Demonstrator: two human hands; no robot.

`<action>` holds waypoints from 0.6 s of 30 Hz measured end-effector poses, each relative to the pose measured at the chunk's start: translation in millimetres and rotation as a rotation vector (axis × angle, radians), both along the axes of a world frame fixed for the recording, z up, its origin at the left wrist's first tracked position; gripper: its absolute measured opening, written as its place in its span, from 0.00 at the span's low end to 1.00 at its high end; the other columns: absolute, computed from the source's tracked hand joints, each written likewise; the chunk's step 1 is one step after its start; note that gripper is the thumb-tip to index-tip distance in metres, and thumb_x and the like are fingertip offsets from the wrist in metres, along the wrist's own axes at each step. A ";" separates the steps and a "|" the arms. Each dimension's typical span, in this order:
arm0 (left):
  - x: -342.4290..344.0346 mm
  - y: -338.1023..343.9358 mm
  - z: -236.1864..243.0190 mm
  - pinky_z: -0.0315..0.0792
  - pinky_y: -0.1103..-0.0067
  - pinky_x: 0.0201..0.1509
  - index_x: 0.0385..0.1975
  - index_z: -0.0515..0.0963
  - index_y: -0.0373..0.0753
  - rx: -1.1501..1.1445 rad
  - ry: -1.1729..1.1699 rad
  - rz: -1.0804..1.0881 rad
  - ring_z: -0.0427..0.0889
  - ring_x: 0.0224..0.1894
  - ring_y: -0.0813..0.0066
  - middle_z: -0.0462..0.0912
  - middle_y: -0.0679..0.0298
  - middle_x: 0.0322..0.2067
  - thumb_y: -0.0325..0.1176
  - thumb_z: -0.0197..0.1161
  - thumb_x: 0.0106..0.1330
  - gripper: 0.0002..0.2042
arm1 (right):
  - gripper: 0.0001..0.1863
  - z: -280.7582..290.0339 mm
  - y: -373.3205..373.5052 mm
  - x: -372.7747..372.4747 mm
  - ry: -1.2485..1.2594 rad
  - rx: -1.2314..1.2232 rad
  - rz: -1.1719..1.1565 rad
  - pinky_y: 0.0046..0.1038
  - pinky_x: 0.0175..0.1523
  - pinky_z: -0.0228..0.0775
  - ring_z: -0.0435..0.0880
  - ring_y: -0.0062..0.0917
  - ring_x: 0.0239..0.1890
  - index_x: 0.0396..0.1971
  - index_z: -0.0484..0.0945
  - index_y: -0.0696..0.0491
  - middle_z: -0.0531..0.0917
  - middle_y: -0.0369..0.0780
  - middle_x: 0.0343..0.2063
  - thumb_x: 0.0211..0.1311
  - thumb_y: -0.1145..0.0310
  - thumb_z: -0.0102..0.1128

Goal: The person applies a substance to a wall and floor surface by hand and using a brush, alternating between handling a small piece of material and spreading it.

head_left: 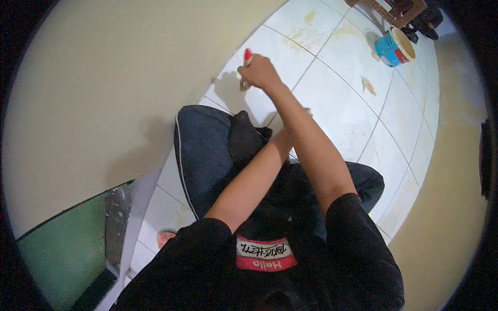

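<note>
I sit cross-legged on a white tiled floor beside a cream wall. My right hand [263, 73] is closed around a paintbrush [248, 54] with a red-ended handle. Its lower end, by the fingers, points down toward the tiles close to the foot of the wall [155, 57]. The left forearm [254, 179] passes beneath the right one. Only a sliver of my left hand [308, 111] shows past the right forearm, so its fingers and anything in them are hidden.
A blue paint bucket [389, 51] with a pale rim stands at the upper right. Beyond it are a brown wooden piece of furniture [399, 11] and dark items [429, 27]. Yellowish paint smears [368, 85] mark the tiles. At lower left are a round reddish object [165, 238] and a green panel [72, 243].
</note>
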State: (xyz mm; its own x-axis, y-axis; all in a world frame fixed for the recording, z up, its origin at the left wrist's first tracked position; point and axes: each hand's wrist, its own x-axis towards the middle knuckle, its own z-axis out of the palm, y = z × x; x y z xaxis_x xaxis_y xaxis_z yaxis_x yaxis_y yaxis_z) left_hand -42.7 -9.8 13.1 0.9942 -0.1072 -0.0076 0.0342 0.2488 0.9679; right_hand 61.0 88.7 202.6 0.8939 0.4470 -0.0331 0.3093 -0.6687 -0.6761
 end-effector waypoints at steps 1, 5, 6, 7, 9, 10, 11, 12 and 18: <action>-8.5 -4.1 14.3 0.78 0.74 0.45 0.54 0.71 0.33 -0.093 0.120 -0.035 0.78 0.42 0.73 0.79 0.60 0.42 0.37 0.57 0.71 0.17 | 0.19 -14.4 0.0 -1.3 0.026 -0.077 0.008 0.43 0.49 0.77 0.84 0.49 0.41 0.31 0.81 0.62 0.84 0.56 0.35 0.51 0.59 0.62; -17.7 -1.4 62.5 0.78 0.75 0.46 0.54 0.71 0.32 -0.161 0.225 0.022 0.78 0.44 0.74 0.79 0.60 0.43 0.37 0.53 0.73 0.16 | 0.19 -54.8 17.1 10.0 0.010 -0.150 0.021 0.42 0.50 0.77 0.84 0.48 0.42 0.35 0.81 0.62 0.84 0.56 0.37 0.53 0.59 0.61; -21.5 -5.9 73.6 0.79 0.75 0.45 0.51 0.74 0.32 -0.157 0.226 0.007 0.80 0.44 0.74 0.80 0.61 0.42 0.38 0.53 0.73 0.16 | 0.18 -70.0 14.8 14.2 -0.010 -0.142 -0.013 0.42 0.49 0.77 0.84 0.49 0.40 0.33 0.81 0.61 0.84 0.55 0.34 0.50 0.59 0.61; -14.5 -0.9 76.1 0.79 0.75 0.45 0.51 0.74 0.32 -0.154 0.220 0.021 0.80 0.44 0.74 0.80 0.61 0.42 0.38 0.53 0.73 0.16 | 0.18 -69.6 24.8 15.1 -0.027 -0.129 -0.021 0.42 0.48 0.77 0.84 0.49 0.38 0.31 0.81 0.59 0.84 0.54 0.32 0.48 0.59 0.62; -8.9 4.3 83.6 0.79 0.74 0.42 0.49 0.75 0.32 -0.006 0.383 -0.041 0.80 0.42 0.75 0.80 0.61 0.41 0.40 0.55 0.71 0.17 | 0.17 -73.0 32.6 15.8 -0.028 -0.115 -0.011 0.43 0.49 0.77 0.84 0.49 0.39 0.32 0.82 0.59 0.84 0.54 0.32 0.49 0.59 0.62; -11.7 5.0 88.0 0.79 0.74 0.42 0.49 0.75 0.32 0.001 0.389 -0.038 0.80 0.42 0.75 0.80 0.61 0.41 0.40 0.55 0.71 0.17 | 0.17 -75.8 35.4 18.0 -0.056 -0.110 -0.033 0.43 0.49 0.77 0.85 0.48 0.40 0.32 0.82 0.59 0.84 0.54 0.33 0.50 0.60 0.62; -15.4 1.8 92.9 0.79 0.75 0.41 0.49 0.75 0.31 -0.072 0.450 0.023 0.81 0.40 0.76 0.81 0.60 0.41 0.39 0.56 0.70 0.17 | 0.16 -79.6 35.7 19.1 -0.083 -0.108 -0.057 0.43 0.49 0.77 0.85 0.48 0.40 0.32 0.82 0.59 0.84 0.54 0.33 0.51 0.60 0.62; -13.4 6.0 97.0 0.79 0.75 0.40 0.48 0.75 0.31 -0.138 0.495 0.099 0.81 0.39 0.76 0.81 0.60 0.40 0.39 0.58 0.69 0.17 | 0.16 -75.2 43.2 14.2 -0.064 -0.114 -0.014 0.42 0.48 0.77 0.85 0.47 0.41 0.32 0.82 0.59 0.84 0.54 0.33 0.52 0.61 0.63; -18.7 -5.1 92.1 0.78 0.76 0.37 0.45 0.77 0.34 0.349 0.095 0.133 0.82 0.36 0.74 0.83 0.61 0.37 0.41 0.54 0.70 0.16 | 0.20 -73.8 25.9 18.0 -0.017 -0.122 -0.003 0.42 0.48 0.77 0.83 0.49 0.42 0.38 0.80 0.59 0.83 0.54 0.36 0.52 0.58 0.66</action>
